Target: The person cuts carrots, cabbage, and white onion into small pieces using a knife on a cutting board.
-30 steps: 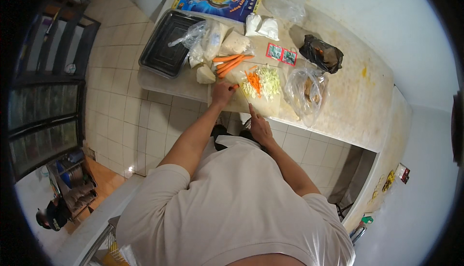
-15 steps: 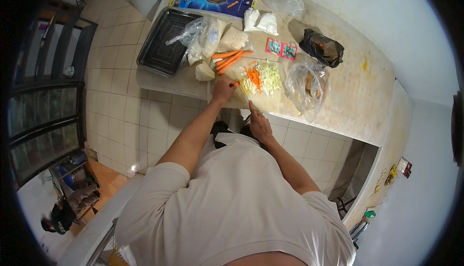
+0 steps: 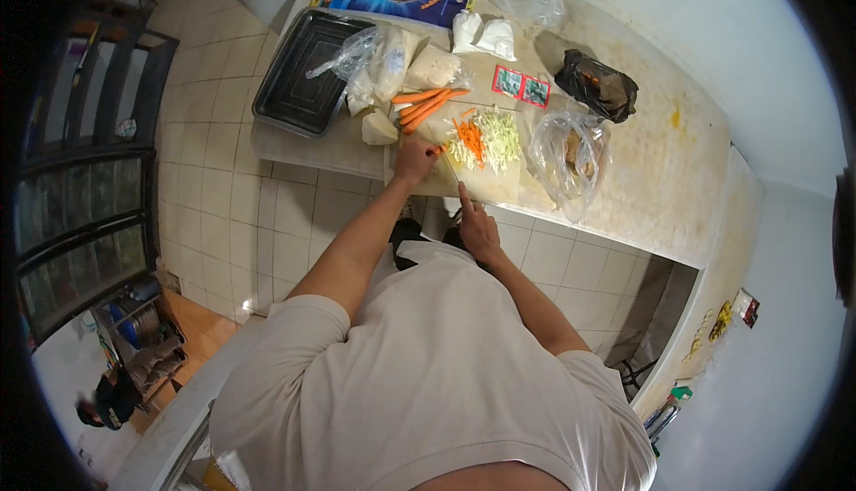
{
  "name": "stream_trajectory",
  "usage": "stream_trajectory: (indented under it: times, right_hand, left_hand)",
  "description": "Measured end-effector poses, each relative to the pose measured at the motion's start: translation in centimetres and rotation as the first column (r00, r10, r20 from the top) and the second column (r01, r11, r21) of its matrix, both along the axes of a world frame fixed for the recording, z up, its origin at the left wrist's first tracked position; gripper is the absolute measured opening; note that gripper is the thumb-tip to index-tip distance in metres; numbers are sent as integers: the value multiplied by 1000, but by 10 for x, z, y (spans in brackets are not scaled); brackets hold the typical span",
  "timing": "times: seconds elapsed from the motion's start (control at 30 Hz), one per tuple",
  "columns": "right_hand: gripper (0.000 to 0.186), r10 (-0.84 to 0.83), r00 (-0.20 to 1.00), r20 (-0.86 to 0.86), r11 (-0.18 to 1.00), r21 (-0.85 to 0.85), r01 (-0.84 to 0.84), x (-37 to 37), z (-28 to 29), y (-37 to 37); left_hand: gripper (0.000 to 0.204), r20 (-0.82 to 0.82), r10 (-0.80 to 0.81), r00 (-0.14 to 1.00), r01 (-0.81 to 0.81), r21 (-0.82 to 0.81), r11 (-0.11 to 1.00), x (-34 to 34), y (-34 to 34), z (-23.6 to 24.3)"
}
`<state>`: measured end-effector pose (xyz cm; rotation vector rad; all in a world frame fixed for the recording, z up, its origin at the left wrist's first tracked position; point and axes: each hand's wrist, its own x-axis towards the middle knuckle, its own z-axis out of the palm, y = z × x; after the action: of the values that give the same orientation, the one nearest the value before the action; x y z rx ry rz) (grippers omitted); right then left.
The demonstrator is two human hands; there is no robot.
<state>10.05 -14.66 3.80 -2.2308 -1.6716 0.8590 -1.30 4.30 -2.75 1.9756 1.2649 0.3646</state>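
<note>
On the pale cutting board (image 3: 495, 189) my left hand (image 3: 415, 163) is closed around a piece of carrot (image 3: 436, 149), its orange end showing past the fingers. My right hand (image 3: 479, 231) grips a knife (image 3: 450, 165) near the board's front edge, its index finger stretched along the tool. The thin blade points up beside the carrot piece. Orange carrot strips (image 3: 469, 141) lie just right of the blade, against a heap of shredded cabbage (image 3: 499, 138). Several whole carrots (image 3: 426, 107) rest behind my left hand, next to a pale cabbage chunk (image 3: 379, 129).
A black tray (image 3: 308, 72) stands at the left, beside clear bags of pale food (image 3: 390, 63). White packets (image 3: 482, 35), red-edged sachets (image 3: 522, 86), a black plastic bag (image 3: 597, 86) and a clear bag (image 3: 571, 163) lie farther back and right. A person (image 3: 116, 399) is at the far left.
My hands stay in almost the same place, with the knife still beside the carrot piece. The whole view has shifted very slightly.
</note>
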Motion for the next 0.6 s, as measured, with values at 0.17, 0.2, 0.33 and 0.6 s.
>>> stream_trajectory:
  times: [0.17, 0.2, 0.33, 0.6]
  right_hand:
    - [85, 1, 1000, -15, 1000, 8, -1, -6, -4, 10]
    - [86, -15, 1000, -9, 999, 41, 16, -7, -9, 12]
    - [78, -18, 1000, -6, 993, 114, 18, -7, -22, 26]
    - [77, -38, 999, -35, 999, 34, 39, -13, -22, 32]
  left_hand:
    - [16, -34, -31, 999, 31, 14, 999, 0, 1, 2]
    - [15, -57, -31, 998, 32, 6, 999, 1, 1, 5]
    - [16, -91, -42, 995, 43, 16, 999, 4, 3, 11]
    - [17, -132, -67, 989, 67, -3, 998, 1, 4, 10]
